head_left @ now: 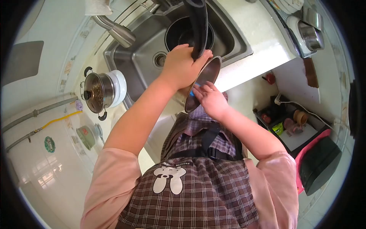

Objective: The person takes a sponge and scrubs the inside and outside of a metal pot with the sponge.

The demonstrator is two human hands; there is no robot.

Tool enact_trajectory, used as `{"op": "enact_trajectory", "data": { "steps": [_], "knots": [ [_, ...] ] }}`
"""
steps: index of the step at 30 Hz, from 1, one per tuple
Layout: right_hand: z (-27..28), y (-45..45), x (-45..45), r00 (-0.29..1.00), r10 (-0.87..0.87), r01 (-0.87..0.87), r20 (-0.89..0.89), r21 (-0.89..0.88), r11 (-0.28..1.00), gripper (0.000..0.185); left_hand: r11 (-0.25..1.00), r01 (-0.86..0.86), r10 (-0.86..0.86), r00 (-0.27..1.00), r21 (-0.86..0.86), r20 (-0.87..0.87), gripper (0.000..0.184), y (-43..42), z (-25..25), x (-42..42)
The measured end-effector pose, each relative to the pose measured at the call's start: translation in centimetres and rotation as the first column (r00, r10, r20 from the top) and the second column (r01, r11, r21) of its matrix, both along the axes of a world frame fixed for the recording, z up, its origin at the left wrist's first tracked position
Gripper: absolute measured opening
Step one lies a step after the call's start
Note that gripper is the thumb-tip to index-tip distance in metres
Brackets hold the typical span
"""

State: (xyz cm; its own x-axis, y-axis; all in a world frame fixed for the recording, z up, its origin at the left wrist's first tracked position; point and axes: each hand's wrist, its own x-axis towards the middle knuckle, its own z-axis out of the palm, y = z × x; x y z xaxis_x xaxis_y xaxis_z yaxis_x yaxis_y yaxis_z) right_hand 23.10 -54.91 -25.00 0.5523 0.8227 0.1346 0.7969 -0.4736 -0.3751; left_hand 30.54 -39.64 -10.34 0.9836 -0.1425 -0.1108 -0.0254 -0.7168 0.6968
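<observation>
My left hand is wrapped round the base of the long black handle of a pan. The pan is tipped on its side at the front edge of the sink, with its inner face turned toward my right hand. My right hand reaches inside it, pressing a small blue scrubber against the surface. Fingers partly cover the scrubber, so its exact kind is unclear. A dark round pot sits in the sink beyond my left hand.
Left of the sink stands a lidded steel pot with black handles, beside a white bowl. The faucet reaches over the sink's left side. Steel containers stand at the back right. Below right is a black tray with small items.
</observation>
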Motion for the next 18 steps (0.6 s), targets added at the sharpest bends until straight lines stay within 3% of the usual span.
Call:
{"op": "enact_trajectory", "data": {
  "steps": [3,5,7,9,11,12,15,17,18],
  "knots": [
    [-0.1,-1.1,1.8,0.963,-0.149,0.165,0.225,-0.055,0.985,0.047,1.0,0.02,-0.023,0.994,0.024,0.107,0.034,-0.1,-0.8,-0.2],
    [1.2,0.6,2.3,0.994,-0.092,0.104,0.062,-0.222,0.969,0.048,0.999,0.038,-0.045,0.968,0.036,0.249,0.036,-0.6,-1.6,-0.4],
    [1.3,2.5,2.1,0.983,-0.065,0.013,-0.169,-0.295,0.955,0.049,0.992,0.056,-0.075,0.982,0.109,0.173,0.034,-0.6,-1.0,-0.2],
    [0.5,1.2,0.3,0.998,-0.014,0.004,-0.058,-0.16,0.987,0.05,0.989,0.052,-0.071,0.988,0.141,0.137,0.032,-0.3,-0.7,-0.2],
    [-0.2,-0.8,-0.3,0.999,-0.037,0.036,-0.013,-0.05,0.998,0.051,1.0,0.005,-0.007,0.998,0.031,0.062,0.033,0.2,-0.5,-0.2],
    [0.1,-1.2,0.3,0.992,-0.07,0.08,0.104,-0.102,0.992,0.049,0.999,-0.023,0.024,1.0,-0.024,0.021,0.033,0.3,-0.6,-0.3],
    [0.9,0.5,3.2,0.993,-0.106,0.114,0.056,-0.162,0.98,0.047,0.997,0.023,-0.039,0.978,0.078,0.206,0.034,0.1,-1.1,-0.5],
    [1.5,2.5,2.8,0.992,-0.03,-0.01,-0.12,-0.322,0.947,0.047,0.999,0.008,-0.014,0.983,0.035,0.183,0.035,0.1,-1.2,-0.6],
    [1.0,2.2,1.7,0.997,-0.005,-0.014,-0.078,-0.245,0.969,0.049,1.0,0.002,-0.005,0.985,0.014,0.175,0.037,0.1,-1.2,-0.4]
  ]
}}
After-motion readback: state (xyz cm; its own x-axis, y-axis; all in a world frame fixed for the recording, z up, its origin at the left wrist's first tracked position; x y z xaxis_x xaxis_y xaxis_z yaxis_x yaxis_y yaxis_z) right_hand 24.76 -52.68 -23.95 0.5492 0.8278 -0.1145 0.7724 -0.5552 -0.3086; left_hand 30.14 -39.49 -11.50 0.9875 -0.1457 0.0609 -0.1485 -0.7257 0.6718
